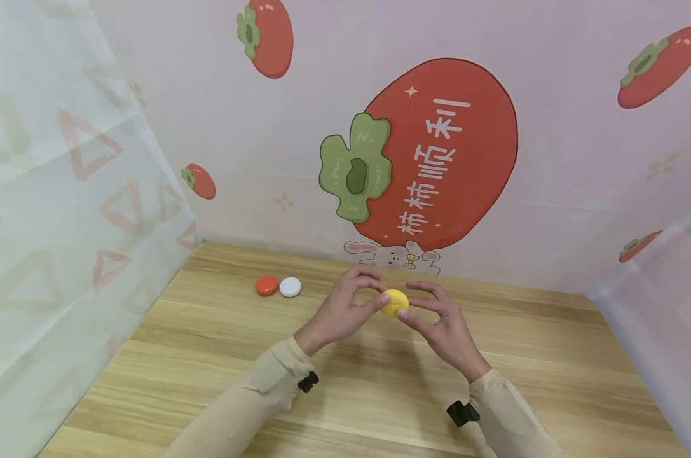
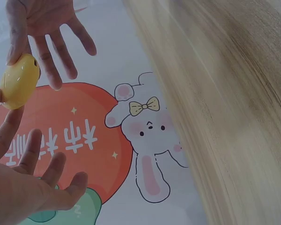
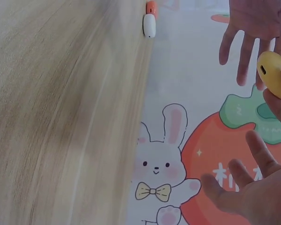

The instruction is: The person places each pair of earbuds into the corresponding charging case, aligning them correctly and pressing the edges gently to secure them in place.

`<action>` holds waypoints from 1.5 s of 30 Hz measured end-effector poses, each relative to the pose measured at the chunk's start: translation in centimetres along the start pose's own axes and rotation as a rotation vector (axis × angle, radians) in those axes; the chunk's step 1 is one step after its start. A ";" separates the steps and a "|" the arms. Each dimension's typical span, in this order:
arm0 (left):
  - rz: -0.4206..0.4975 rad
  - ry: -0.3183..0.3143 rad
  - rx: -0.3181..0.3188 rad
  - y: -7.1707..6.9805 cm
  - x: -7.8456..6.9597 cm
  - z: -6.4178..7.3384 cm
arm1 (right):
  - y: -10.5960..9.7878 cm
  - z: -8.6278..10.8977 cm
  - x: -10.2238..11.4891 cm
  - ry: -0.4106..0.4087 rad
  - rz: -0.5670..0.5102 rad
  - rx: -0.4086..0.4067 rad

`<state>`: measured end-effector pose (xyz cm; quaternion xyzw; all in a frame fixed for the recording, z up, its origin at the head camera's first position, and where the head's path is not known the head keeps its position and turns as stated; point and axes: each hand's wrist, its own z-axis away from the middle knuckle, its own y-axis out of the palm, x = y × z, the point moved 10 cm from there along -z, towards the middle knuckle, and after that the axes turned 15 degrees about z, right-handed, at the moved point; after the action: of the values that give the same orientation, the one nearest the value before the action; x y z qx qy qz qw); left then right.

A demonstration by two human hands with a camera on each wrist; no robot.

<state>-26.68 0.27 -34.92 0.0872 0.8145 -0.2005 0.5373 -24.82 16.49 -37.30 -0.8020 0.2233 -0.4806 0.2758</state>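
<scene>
A glossy yellow round case [image 1: 395, 303] with a line across its face is held above the wooden table between both hands. My left hand [image 1: 345, 310] pinches its left edge with thumb and index finger. On the opposite side my right hand [image 1: 445, 326] pinches the lower right edge, its other fingers spread. In the right wrist view a small dark slot shows on the yellow case's [image 3: 270, 75] rim. An orange round piece [image 1: 267, 285] and a white round piece [image 1: 290, 287] of similar shape lie side by side on the table, left of my left hand.
The wooden table [image 1: 196, 375] meets a printed cloth wall [image 1: 562, 191] behind my hands, decorated with persimmons and a rabbit. Another cloth wall [image 1: 47, 210] with triangle prints borders the left side. A black strap piece [image 1: 463, 413] hangs at my right wrist.
</scene>
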 end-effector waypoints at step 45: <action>-0.554 0.410 -0.078 1.4 -1.6 1.5 | 1.8 -0.2 -1.0 0.087 -0.088 0.106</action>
<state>-24.25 1.04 -34.28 -0.1194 0.9053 -0.2859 0.2907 -25.64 15.74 -39.00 -0.7737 0.1738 -0.5376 0.2865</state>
